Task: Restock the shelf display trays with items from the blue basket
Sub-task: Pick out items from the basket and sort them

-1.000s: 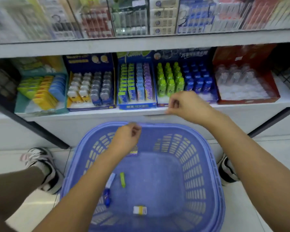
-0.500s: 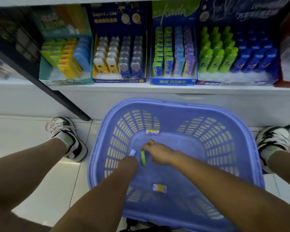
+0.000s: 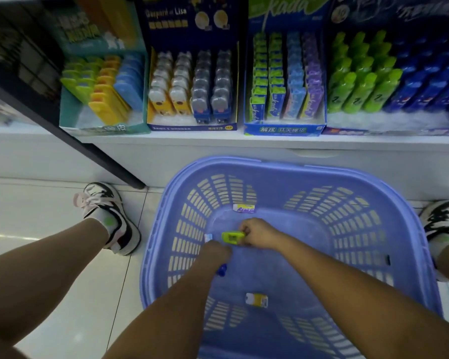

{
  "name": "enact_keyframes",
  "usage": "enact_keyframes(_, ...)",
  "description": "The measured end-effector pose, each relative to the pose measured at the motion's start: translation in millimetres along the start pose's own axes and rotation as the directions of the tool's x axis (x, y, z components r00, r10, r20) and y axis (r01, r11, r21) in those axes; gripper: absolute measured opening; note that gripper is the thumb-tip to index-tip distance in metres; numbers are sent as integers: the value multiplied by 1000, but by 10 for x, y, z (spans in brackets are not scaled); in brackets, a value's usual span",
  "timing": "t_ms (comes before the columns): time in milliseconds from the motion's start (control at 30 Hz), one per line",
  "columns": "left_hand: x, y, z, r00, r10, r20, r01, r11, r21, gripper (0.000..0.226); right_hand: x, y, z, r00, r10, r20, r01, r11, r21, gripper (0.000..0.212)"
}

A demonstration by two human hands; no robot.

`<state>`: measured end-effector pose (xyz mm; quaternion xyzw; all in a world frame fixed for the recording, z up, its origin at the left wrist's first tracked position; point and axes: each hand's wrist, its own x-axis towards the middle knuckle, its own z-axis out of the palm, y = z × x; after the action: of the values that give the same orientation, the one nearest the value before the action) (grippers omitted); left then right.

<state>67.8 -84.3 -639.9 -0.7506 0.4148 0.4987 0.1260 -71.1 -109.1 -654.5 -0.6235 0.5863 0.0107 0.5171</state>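
The right hand pinched the small green pack, seemingly light and stiff, by its end; the left hand hid its grip

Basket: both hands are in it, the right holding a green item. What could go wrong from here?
1. The right hand pinches the green item by one end; it may slip.
2. Green stock sits in the kada tray and the bottle tray, so it could land wrongly.
3. The small purple pack by the far basket wall may be overlooked.
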Motion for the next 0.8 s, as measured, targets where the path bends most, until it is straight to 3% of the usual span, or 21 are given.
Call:
enact_keyframes(100, 42, 156, -133, 996, 77, 48, -60, 957, -285, 43, -112, -126, -316, 994, 14, 112, -24, 995, 92, 4)
enact_keyframes(167, -89, 270, -281, 992, 104, 65, -55, 854, -518, 40, -234, -249, -519, 996, -13, 86, -3, 984, 180, 20)
enact_keyframes(267, -414, 439, -579, 966, 197, 170, -14, 692, -721, 22, -501, -410, -897, 994, -88, 59, 71, 969, 237, 26)
enact_keyframes(367, -693, 500, -807, 824, 433, 365, 46, 591, -806, 40, -858, -645, -1257, 972, -228, -57, 235, 941, 244, 27)
enact_keyframes(433, -886, 538, -854, 742, 559, 369, -6, 557, -831, 48, -1088, -795, -1411, 944, -299, -139, 324, 918, 230, 29)
enact_keyframes(533, -1218, 671, -839, 719, 655, 233, -146, 469, -871, 20, -1373, -937, -1514, 911, -352, -216, 402, 875, 268, 34)
enact_keyframes(633, -1418, 807, -815, 753, 656, -52, -422, 421, -803, 20, -1571, -1005, -1576, 894, -289, -341, 418, 813, 407, 35)
enact_keyframes(700, -1534, 890, -807, 707, 663, -246, -642, 457, -615, 15, -1671, -1012, -1605, 897, -230, -378, 396, 797, 456, 30)
enact_keyframes(800, -1645, 992, -763, 613, 688, -389, -778, 437, -452, 8, -1781, -1000, -1661, 864, -196, -464, 397, 831, 389, 29)
